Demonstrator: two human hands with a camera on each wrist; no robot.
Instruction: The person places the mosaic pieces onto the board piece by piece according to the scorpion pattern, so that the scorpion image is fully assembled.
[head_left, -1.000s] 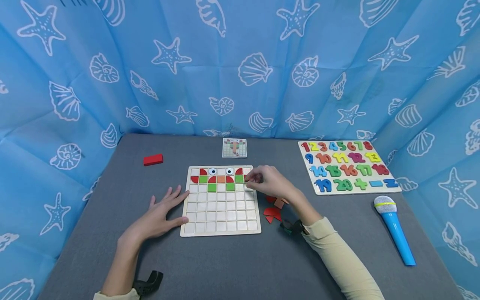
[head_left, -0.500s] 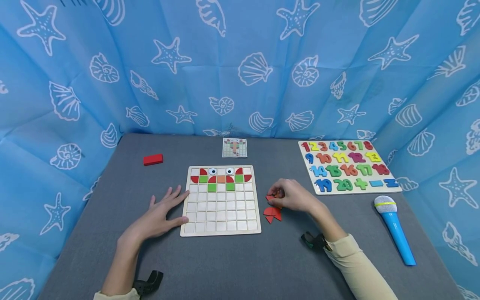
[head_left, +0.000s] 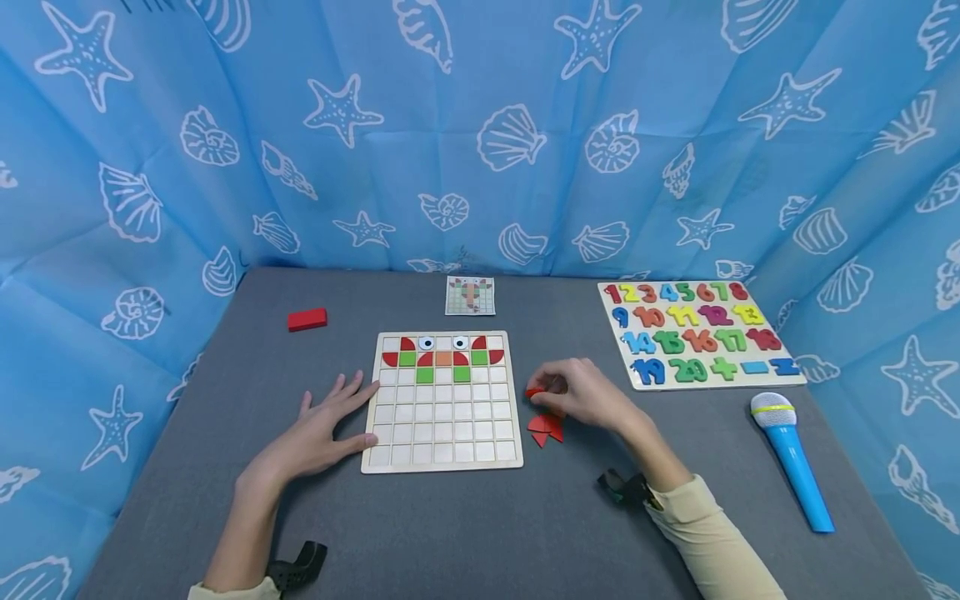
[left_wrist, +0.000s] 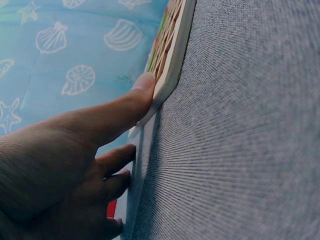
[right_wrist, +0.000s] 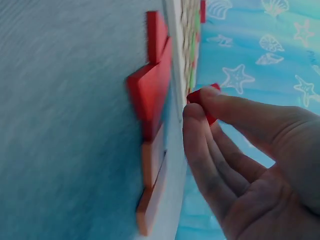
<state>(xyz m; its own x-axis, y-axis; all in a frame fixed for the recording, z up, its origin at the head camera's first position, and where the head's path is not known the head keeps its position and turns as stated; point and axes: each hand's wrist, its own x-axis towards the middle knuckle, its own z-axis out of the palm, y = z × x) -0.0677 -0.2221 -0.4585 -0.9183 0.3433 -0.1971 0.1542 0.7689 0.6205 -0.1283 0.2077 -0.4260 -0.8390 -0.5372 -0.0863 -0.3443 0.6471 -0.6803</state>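
Back from the grid board [head_left: 453, 414], my right hand [head_left: 585, 393] pinches 1 red piece [head_left: 534, 392]

Since 1.0 s ago I have drawn my right hand off the board's right edge and over to the pieces just beside it. My thumb and fingertips now grasp the red piece, which sits between my hand and the board, nearer to me than row 2. Just below it, loose red pieces [head_left: 545, 427] overlap on the table [head_left: 435, 533]; the right wrist view also shows orange pieces [right_wrist: 154, 162] next to them.

My left hand [head_left: 318, 433] grips nothing: its fingers are spread, and its thumb rests on the left rim of the board.

The board lies flat in front of me. Its top 3 rows carry 2 eye tiles, 4 green squares, 1 orange square and 6 red curved pieces; the red one at the right end of row 2, hidden by my hand before, now shows.

Beyond the board lies a small picture card [head_left: 470, 296], with a red block [head_left: 307, 320] off to the left. Well to the right are a number board [head_left: 772, 353] and a blue microphone [head_left: 795, 467]. A blue curtain [head_left: 442, 167] printed with shells and starfish hangs behind.
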